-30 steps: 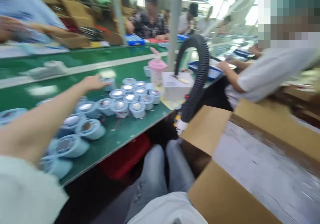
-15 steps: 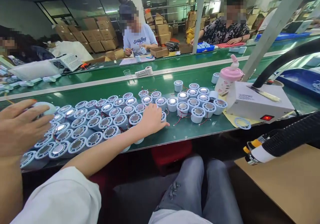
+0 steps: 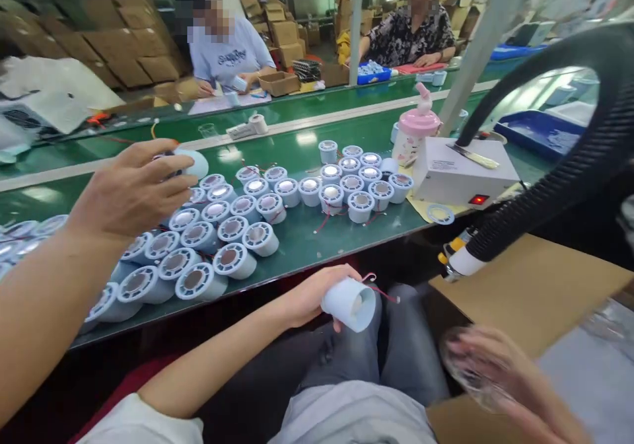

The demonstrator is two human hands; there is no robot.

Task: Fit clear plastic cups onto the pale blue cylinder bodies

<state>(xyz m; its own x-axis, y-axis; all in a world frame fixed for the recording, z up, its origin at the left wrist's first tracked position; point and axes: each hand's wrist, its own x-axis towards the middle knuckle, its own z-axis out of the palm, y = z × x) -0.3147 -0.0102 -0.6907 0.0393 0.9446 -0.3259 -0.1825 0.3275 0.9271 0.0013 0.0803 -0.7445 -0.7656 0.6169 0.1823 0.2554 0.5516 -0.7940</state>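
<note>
Over my lap, my left hand [image 3: 321, 292] grips a light-blue plastic cylindrical housing [image 3: 347, 304] on its side, its hollow end facing right. Thin red wires [image 3: 385, 293] trail from it. At the lower right my right hand [image 3: 515, 384], smeared by motion, holds a clear round plastic piece [image 3: 468, 365] whose exact kind I cannot make out. Several more light-blue housings [image 3: 257, 236] stand in rows on the green bench, with slotted rims and round metallic discs on top. A co-worker's hand [image 3: 133, 189] reaches in from the left, holding a pale-blue rounded part [image 3: 193, 164].
A white box with a red lit switch [image 3: 465, 170] stands on the bench, a black flexible hose [image 3: 545, 193] arching beside it. A pink-lidded bottle [image 3: 419, 127] is behind. Cardboard [image 3: 539, 285] lies at right. Two people [image 3: 228, 54] work across the bench.
My left hand has come back from the bench to above my lap with a housing. My right hand has entered with the clear piece. The co-worker's hand appears farther right; my view has shifted.
</note>
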